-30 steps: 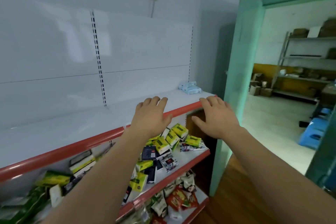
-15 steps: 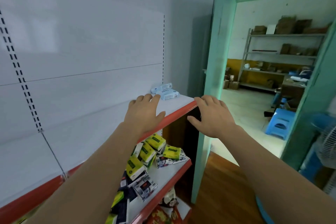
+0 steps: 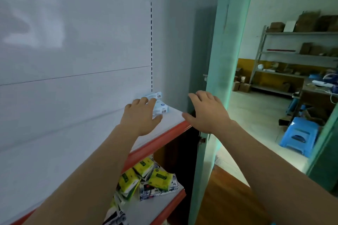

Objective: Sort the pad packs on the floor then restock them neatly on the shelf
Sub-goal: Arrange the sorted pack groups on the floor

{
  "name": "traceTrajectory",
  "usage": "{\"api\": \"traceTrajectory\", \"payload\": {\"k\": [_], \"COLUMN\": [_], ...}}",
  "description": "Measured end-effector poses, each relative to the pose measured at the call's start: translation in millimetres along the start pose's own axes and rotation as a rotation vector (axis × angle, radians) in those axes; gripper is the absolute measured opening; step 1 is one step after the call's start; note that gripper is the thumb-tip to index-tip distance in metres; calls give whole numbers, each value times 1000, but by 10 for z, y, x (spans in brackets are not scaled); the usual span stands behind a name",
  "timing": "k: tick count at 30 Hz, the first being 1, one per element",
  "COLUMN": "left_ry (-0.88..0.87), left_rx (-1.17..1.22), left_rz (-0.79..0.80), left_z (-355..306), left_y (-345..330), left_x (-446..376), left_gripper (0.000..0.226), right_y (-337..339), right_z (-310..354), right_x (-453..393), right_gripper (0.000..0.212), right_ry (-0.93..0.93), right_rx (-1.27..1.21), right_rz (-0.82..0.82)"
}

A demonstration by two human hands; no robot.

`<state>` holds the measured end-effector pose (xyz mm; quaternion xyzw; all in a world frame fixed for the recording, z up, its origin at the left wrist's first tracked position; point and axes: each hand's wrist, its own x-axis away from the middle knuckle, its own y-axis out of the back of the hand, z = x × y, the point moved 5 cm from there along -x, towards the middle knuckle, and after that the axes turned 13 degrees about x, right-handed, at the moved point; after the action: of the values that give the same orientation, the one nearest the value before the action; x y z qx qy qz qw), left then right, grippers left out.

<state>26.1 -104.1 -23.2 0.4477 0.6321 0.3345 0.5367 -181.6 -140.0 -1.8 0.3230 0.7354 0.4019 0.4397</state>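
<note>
Light blue pad packs (image 3: 159, 104) lie stacked at the far right end of the white upper shelf (image 3: 172, 118), against the back panel. My left hand (image 3: 140, 116) hovers over the shelf with fingers straight; its fingertips reach the packs' near side and hide part of them. My right hand (image 3: 206, 112) is spread open beyond the shelf's right end, holding nothing, a little apart from the packs.
The shelf has an orange front edge (image 3: 159, 142). A lower shelf holds yellow-green tissue packs (image 3: 146, 173) and other small packs. A teal door frame (image 3: 214, 78) stands right of the shelving. Beyond it are a blue stool (image 3: 298, 135) and metal racks (image 3: 292, 60) with boxes.
Both hands have moved right along the upper shelf toward the blue packs. My left hand now reaches them; the view has turned right with the hands.
</note>
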Motion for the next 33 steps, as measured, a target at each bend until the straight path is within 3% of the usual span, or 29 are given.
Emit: {"api": "traceTrajectory", "payload": {"k": [10,16,21,23,26,30,33], "left_ry": [167,219,238,257,342,461,540], "left_rx": [-32,46,288,287,304,274,169], "left_rz": [74,277,328,367,437,503,553], "left_z": [519,840,978,1011,1104,1148,1139], "left_y": [-575,-928,-1060,-1045,-973,-877,-778], "left_x": [-961,-1393,-1511,-1542,-1534,-1353,-1225], "left_gripper": [76,86,74,70,70,91,81], "right_y": [-630,-938,-1225,-1336,-1381,-1333,-1377], "right_z": [205,562,861,987,1119,1209,1342], "right_x": [-1316,-2002,-2401,-2522,-2711,-2925,-2971], "right_gripper": [68,64,86,77,46,44,38], "right_ry": [177,309,470,530,578,666,712], "right_rx": [-86,-134,-63,-61,-114,-151,-201], "right_rz": [-6,19,127,197,229,218,314]}}
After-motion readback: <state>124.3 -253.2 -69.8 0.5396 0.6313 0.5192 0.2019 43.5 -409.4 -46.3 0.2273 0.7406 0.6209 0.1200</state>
